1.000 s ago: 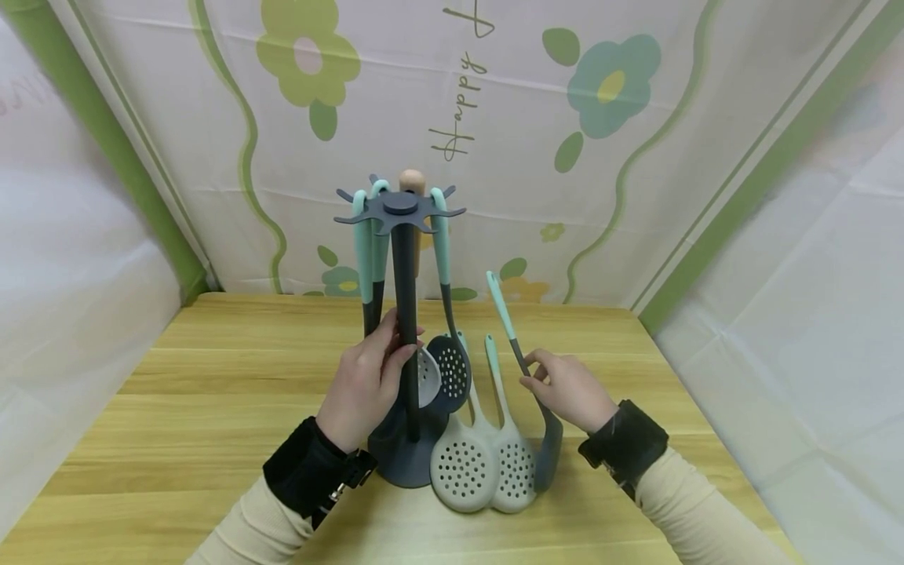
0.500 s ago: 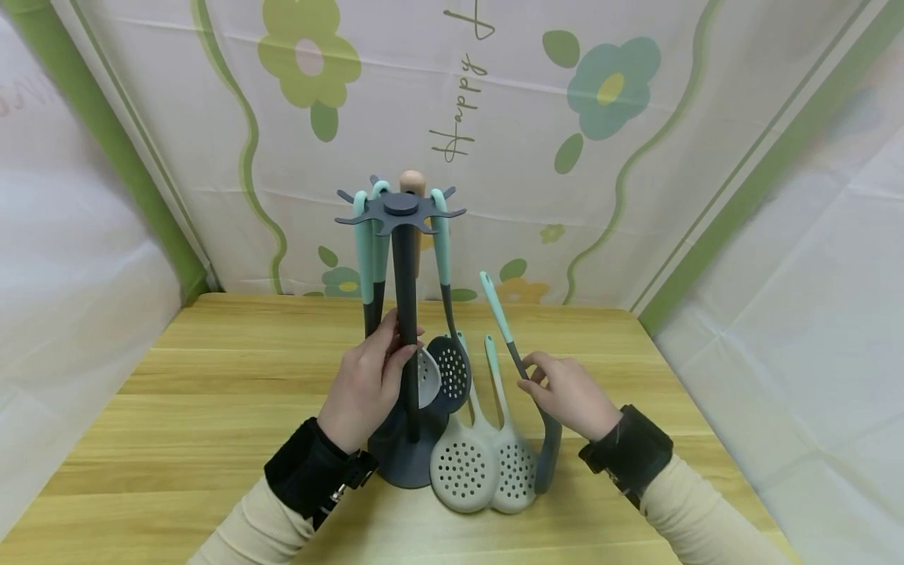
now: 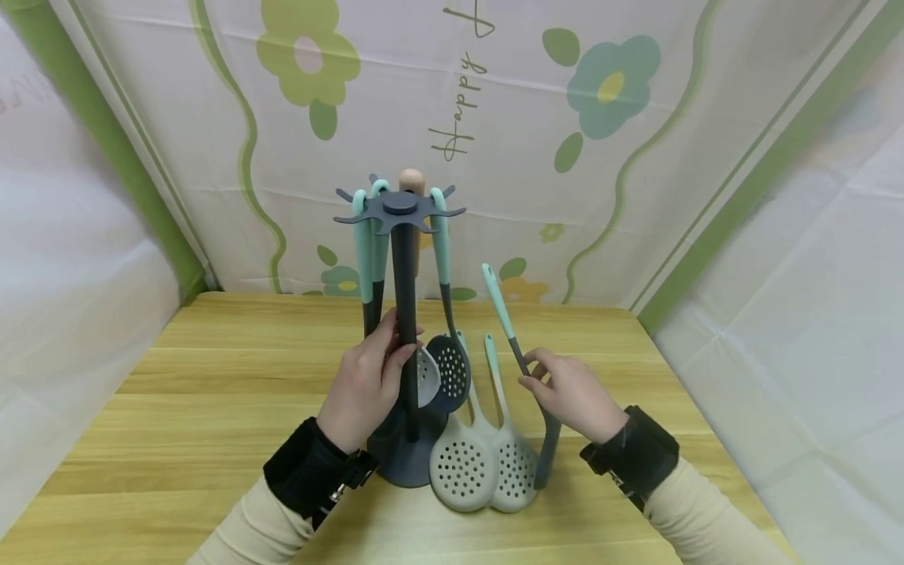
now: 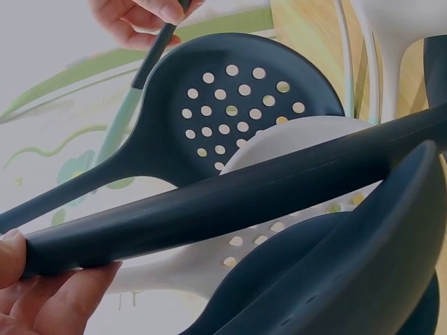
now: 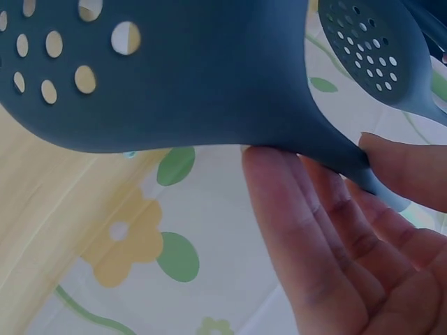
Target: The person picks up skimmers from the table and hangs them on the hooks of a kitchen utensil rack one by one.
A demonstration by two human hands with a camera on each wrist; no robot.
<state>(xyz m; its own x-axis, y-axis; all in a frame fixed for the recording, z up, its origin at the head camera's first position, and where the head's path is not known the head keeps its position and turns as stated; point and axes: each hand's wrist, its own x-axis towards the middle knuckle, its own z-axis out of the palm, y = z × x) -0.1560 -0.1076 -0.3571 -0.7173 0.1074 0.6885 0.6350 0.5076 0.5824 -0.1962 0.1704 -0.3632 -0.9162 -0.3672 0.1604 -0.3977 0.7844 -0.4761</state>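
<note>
My left hand (image 3: 360,396) grips the upright pole (image 3: 405,275) of a dark utensil stand, thumb in front and fingers behind. A dark skimmer (image 3: 450,373) with a mint handle hangs on the stand's right side, beside a pale perforated utensil (image 3: 428,378). To the right, my right hand (image 3: 574,396) pinches the neck of a dark slotted turner (image 3: 548,455) with a mint handle. The turner tilts handle-up, blade down by the table; in the right wrist view its holed blade (image 5: 202,77) fills the upper left, thumb and fingers on its neck.
Two pale grey skimmers (image 3: 462,471) lie overlapping on the wooden table (image 3: 233,408), just right of the stand's base (image 3: 408,463). More mint handles (image 3: 363,251) and a wooden handle (image 3: 412,182) hang from the hooked top (image 3: 400,204). A printed curtain (image 3: 508,196) rises behind.
The slotted turner has lifted slightly and turned, so its blade looks narrower from above. My right wrist has shifted slightly to the right. My left hand and the stand have not moved.
</note>
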